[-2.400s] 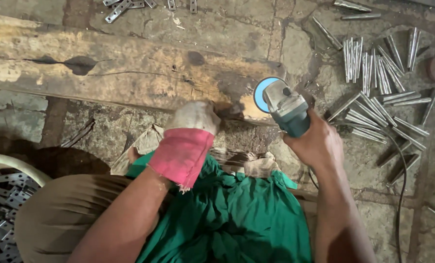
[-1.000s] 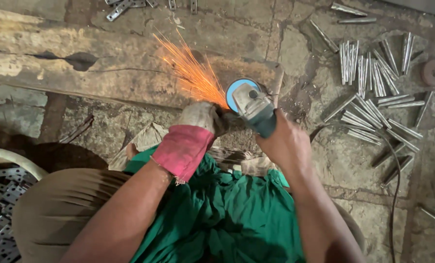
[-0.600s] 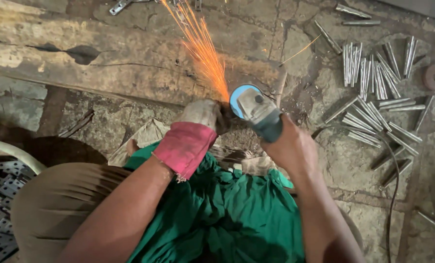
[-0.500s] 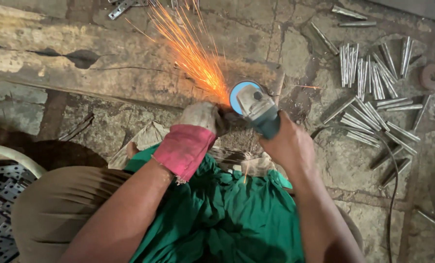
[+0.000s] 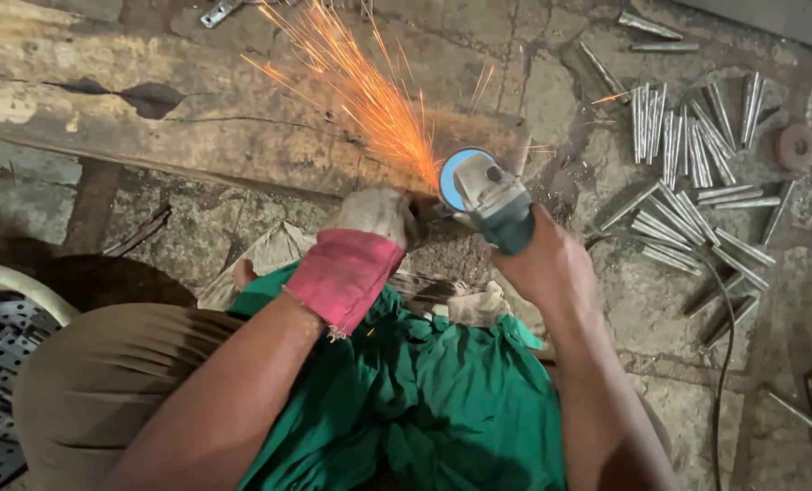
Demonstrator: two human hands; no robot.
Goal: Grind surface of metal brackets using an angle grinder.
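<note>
I have the angle grinder (image 5: 489, 200) gripped in my bare right hand (image 5: 551, 268), its disc biting into a small workpiece I can't make out under my gloved left hand (image 5: 369, 218), which is clenched on it against the wooden beam (image 5: 196, 118). Sparks (image 5: 369, 86) fly up and away, so I judge the grinding is mid-pass; next comes steady pressure. Cut metal rods (image 5: 688, 182) lie right, the green cloth (image 5: 424, 400) covers my lap, the power cord (image 5: 729, 364) trails nearby.

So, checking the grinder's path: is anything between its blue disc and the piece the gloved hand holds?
Nothing visible: the blue-guarded angle grinder in the right hand meets the piece at the gloved left hand, sparks flying.
</note>
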